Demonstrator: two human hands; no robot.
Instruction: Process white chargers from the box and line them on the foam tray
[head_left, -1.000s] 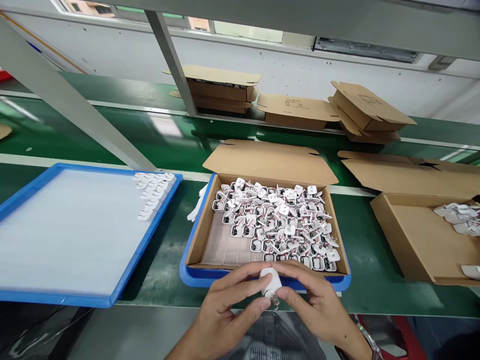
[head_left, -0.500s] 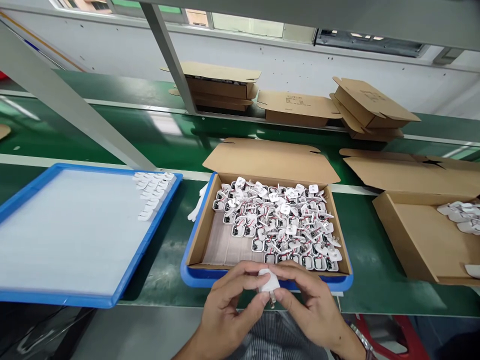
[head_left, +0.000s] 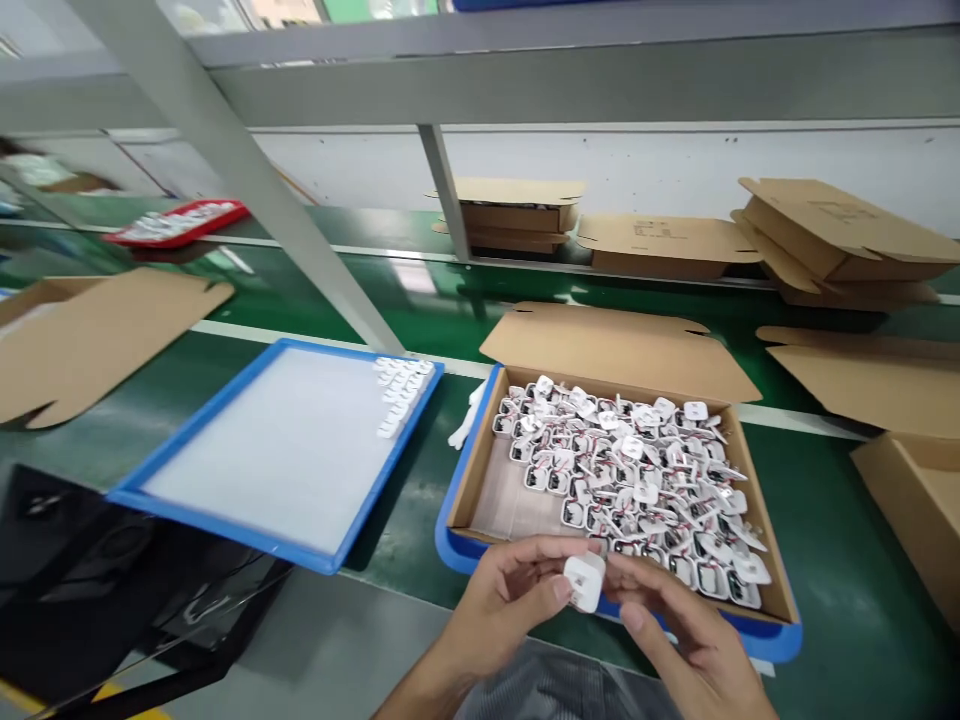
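A small white plug charger (head_left: 584, 582) is pinched between the thumb and fingers of my left hand (head_left: 517, 590), its square face with faint marks turned towards me. My right hand (head_left: 679, 625) is just to the right of it, thumb and fingers apart. Its index fingertip comes close to the charger's edge; whether it touches, I cannot tell. Beyond both hands, a cardboard box (head_left: 469, 490) holds many open white charger housings (head_left: 630, 450) with red wires and loose square covers. This box sits in a blue tray (head_left: 448, 545).
Left of the box lies a blue-framed white tray (head_left: 270, 450) with several rows of white parts (head_left: 401, 390) in its far right corner. More cardboard boxes (head_left: 667, 245) stand at the back and an open one (head_left: 911, 500) at the right. A slanted metal post (head_left: 262, 180) rises at the left.
My view has swung to the left. My right hand has loosened from the plug charger and its thumb has moved away. The charger is turned, so its prongs no longer show.
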